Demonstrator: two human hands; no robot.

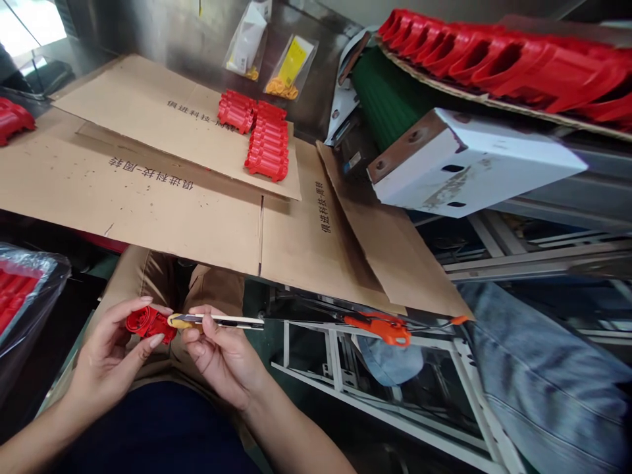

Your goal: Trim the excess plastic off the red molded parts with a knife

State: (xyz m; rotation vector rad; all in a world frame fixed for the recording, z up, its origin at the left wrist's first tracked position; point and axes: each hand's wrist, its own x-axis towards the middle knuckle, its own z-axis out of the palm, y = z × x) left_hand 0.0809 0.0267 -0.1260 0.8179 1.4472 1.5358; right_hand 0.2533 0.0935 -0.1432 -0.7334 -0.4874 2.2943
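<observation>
Over the lap, my left hand (116,349) is closed round a small red plastic part (151,324) with a round opening facing up and left. My right hand (222,355) grips a slim white utility knife (237,321) between thumb and fingers. The knife's pointed end lies by the right end of the red part, over a yellow piece at my right fingertips. Whether the blade touches the red part cannot be made out. Several similar red parts (266,148) sit joined in rows on the cardboard sheet (148,99).
Plastic bags (291,66) with yellow pieces lie at the back. A green conveyor belt (390,92) and white metal bracket (474,164) stand at right, below stacked red parts (494,62). An orange-handled tool (380,327) hangs under the table edge. A person's denim-clad leg (548,375) is at right.
</observation>
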